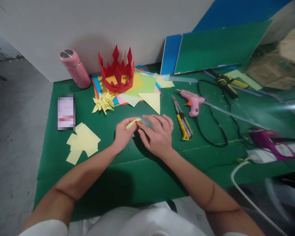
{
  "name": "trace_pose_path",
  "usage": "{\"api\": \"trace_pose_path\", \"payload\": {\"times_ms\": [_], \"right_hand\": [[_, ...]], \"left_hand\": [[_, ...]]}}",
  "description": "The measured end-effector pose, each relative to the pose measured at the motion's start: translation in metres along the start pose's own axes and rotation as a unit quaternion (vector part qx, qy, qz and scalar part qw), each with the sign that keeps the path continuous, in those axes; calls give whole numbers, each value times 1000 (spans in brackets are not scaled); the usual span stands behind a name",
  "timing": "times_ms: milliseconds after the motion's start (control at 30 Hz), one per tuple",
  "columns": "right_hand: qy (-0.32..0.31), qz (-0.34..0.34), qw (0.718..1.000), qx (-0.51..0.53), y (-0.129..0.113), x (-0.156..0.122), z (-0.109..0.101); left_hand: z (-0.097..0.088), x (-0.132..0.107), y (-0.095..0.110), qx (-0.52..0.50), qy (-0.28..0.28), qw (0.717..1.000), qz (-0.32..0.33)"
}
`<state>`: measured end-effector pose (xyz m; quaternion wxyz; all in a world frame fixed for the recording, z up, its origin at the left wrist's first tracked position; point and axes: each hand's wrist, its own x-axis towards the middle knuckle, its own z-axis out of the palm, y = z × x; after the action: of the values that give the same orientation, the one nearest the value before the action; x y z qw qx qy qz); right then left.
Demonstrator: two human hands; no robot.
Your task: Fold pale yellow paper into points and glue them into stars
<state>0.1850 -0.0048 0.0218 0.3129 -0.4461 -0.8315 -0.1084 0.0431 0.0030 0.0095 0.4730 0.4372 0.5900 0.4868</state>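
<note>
A small folded strip of pale yellow paper (133,123) is pinched between the thumb and fingers of my left hand (123,134). My right hand (159,134) is close on the right, its index fingertip touching the paper's near end. Its other fingers are stretched and apart, and the thumb sits lower. Left of my forearm lies a loose pile of yellow paper pieces (85,141). Beyond my left hand rests a cluster of folded yellow paper points (104,102). Behind it, a red folded paper crown (118,80) stands on coloured paper sheets (148,86).
On the green table (93,183) are a pink bottle (76,70), a phone (66,112), a yellow utility knife (182,119) with its blade out, and a pink glue gun (193,102). Black cable (217,126) loops rightward near a purple box (265,141). Boards (216,47) lean behind.
</note>
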Motion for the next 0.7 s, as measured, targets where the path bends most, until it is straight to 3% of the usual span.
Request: {"api": "trace_pose_path", "payload": {"times_ms": [467,600,700], "right_hand": [[-32,87,987,132,4,2,2],[-37,100,983,149,7,2,4],[-17,117,965,233,12,1,7]], "left_hand": [[-2,0,-3,-2,-37,999,31],[-2,2,-3,-39,-38,998,-7],[-1,4,-4,-113,-47,991,-62]]}}
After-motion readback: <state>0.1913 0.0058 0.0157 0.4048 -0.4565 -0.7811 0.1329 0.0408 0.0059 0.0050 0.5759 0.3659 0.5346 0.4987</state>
